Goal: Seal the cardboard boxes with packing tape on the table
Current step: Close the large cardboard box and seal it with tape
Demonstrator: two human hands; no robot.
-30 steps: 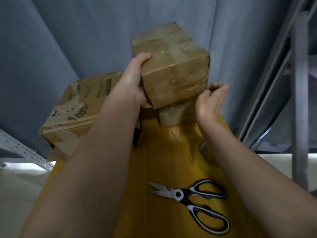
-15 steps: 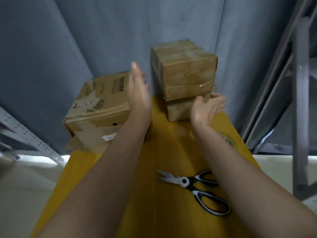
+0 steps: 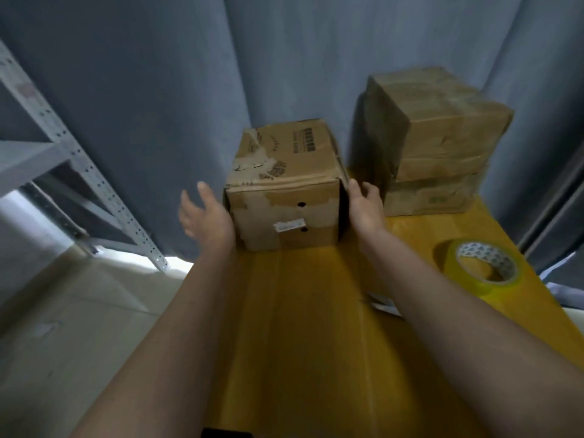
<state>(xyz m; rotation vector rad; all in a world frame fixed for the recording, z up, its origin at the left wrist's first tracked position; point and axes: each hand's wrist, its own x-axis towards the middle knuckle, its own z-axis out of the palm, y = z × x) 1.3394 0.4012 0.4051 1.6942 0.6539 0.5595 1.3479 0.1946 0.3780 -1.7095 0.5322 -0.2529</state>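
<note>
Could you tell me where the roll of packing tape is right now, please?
In the head view, the tape roll lies flat near the yellow table's right edge, right of the right forearm and in front of the stacked boxes.

— What carries everything here?

— A yellow wooden table (image 3: pixel 303 311), its grain running away from the viewer.

— What sits straight on it?

— A worn printed cardboard box (image 3: pixel 284 197) at the far left edge. To its right, in the far right corner, a low taped box (image 3: pixel 433 194) rests on the wood with a taller taped box (image 3: pixel 442 128) stacked on it. Nearer, by the right edge, a roll of yellowish packing tape (image 3: pixel 483 270) lies flat. Just beside it a small pale object (image 3: pixel 384 306) shows, mostly hidden by a forearm.
</note>
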